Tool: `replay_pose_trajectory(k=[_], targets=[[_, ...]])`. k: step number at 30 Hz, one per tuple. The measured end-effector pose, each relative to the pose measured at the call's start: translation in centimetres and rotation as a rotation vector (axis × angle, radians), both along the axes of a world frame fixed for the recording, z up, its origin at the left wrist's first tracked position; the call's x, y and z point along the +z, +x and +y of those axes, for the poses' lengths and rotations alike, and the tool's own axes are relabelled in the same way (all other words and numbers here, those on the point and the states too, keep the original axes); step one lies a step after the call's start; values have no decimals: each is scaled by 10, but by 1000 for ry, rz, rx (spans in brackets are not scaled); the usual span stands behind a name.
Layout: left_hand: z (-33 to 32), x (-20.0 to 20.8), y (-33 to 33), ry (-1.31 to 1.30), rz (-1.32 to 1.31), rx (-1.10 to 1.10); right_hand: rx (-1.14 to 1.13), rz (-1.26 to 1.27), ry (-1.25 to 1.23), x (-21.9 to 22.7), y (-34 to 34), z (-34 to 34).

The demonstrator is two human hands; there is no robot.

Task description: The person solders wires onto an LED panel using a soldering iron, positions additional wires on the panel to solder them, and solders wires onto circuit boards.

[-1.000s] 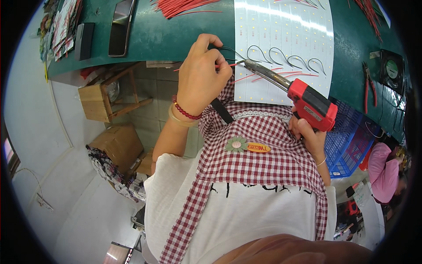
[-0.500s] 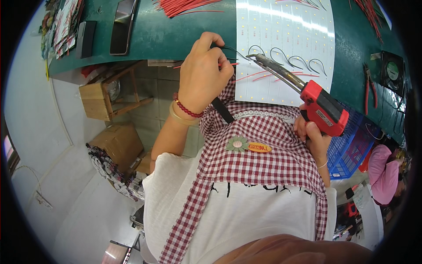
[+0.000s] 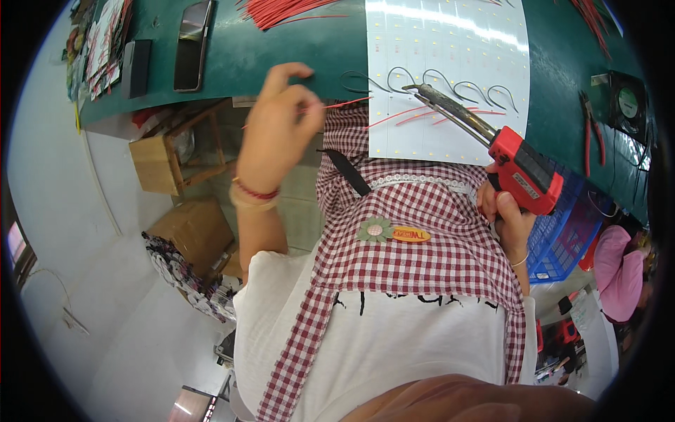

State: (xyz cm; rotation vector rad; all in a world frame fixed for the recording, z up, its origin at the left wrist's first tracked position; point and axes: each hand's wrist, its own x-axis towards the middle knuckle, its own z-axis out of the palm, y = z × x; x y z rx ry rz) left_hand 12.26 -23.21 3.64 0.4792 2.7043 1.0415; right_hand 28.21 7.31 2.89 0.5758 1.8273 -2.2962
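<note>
My right hand [image 3: 508, 209] grips the handle of a red and black soldering gun [image 3: 526, 172]. Its metal tip reaches over a white LED panel [image 3: 450, 137] on the table's near edge. Several curved black wires [image 3: 398, 71] stand along the panel beside the tip, and the leftmost loops past the panel's left edge. Short red wires [image 3: 404, 114] lie below them. To the left of the panel my left hand [image 3: 273, 130], slightly blurred, is closed on a thin red wire [image 3: 346, 103] that sticks out both sides of it.
A bundle of red wires [image 3: 281, 10] lies on the green table [image 3: 281, 53]. Left of it are a phone [image 3: 193, 46] and a dark box [image 3: 136, 68]. Red-handled pliers [image 3: 592, 133] and a black spool [image 3: 627, 105] lie right. A blue crate [image 3: 555, 243] stands below; a person in pink [image 3: 619, 274] sits beyond.
My left hand has drawn back leftward from the panel, letting go of the leftmost black wire. The red wire stays in it. The soldering gun has hardly moved.
</note>
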Motion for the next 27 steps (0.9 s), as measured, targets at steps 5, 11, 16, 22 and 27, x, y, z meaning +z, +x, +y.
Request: replay_pose_trajectory(k=[5,11,16,22,27], targets=[[-44,29,-1,-172,205,213,-32,79,-46,-3,4,10],[54,7,-5,-115,398,-259,-8,22,-35,-4,7,10],[75,-22,-2,-116,374,-223,-19,-29,-37,-7,14,10],[79,-23,-2,-126,390,-187,2,-72,4,-6,15,10],[80,-23,-2,-141,379,-179,16,-120,47,-10,20,10]])
